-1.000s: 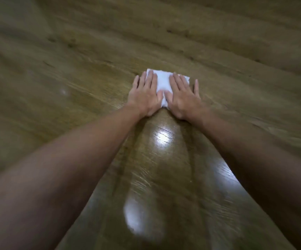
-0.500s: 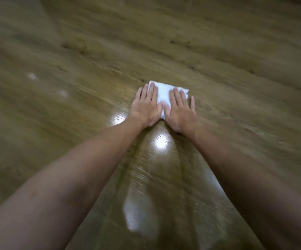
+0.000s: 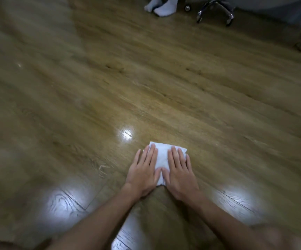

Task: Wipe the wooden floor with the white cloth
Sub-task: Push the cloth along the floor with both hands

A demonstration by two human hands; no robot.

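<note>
Wooden floor [image 3: 73,98]: glossy boards, likely slick under fabric. Left hand [image 3: 142,175]: open, flat, fingers spread, pressing the cloth's left half. White cloth [image 3: 161,157]: folded pad flat on the floor beneath both palms; soft, light, probably damp, though blur hides it; best handled by downward palm pressure. Right hand [image 3: 179,175]: open, flat on the right half.

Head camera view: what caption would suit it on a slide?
Both hands, left hand and right hand, press a folded white cloth flat on the glossy wooden floor.
</note>
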